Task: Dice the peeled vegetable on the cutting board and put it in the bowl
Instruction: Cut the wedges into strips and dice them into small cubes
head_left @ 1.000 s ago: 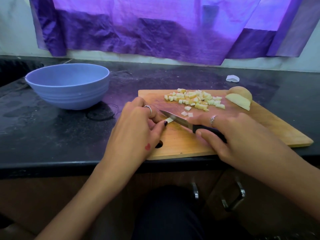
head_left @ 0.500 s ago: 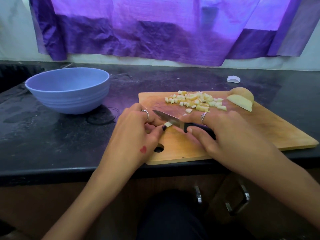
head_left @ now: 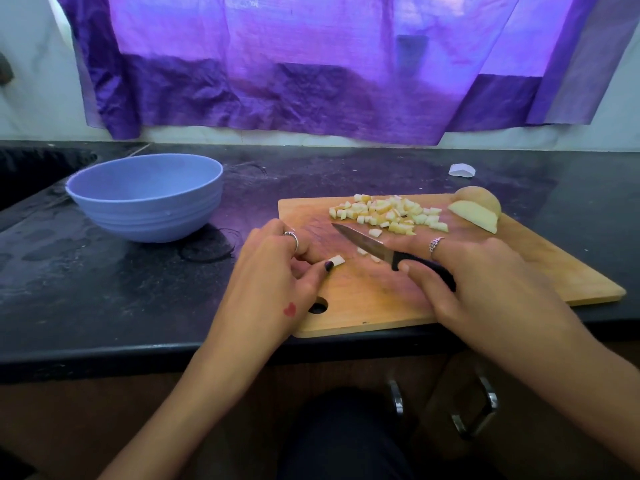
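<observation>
On the cutting board, near its left edge, the last stub of the vegetable strip lay pinched under my left hand, thumb tip against it and fingers curled in behind. I judged it firm and wet: stiff enough to cut cleanly, slick enough to skate, and so small that any hold had to come from the end away from the blade. My right hand was wrapped around the black handle of the knife, whose blade sat clear of the stub, pointing toward the board's far left corner. Two loose cubes lay just beside the blade. Toward the far edge sat the heap of dice, light and likely to scatter, so I reckoned scooping would serve better than picking. At the far right corner rested the uncut pieces, rounded backs up, best steadied on a flat face. Well apart, toward the tabletop's left edge, stood the blue bowl; none of its contents showed.
</observation>
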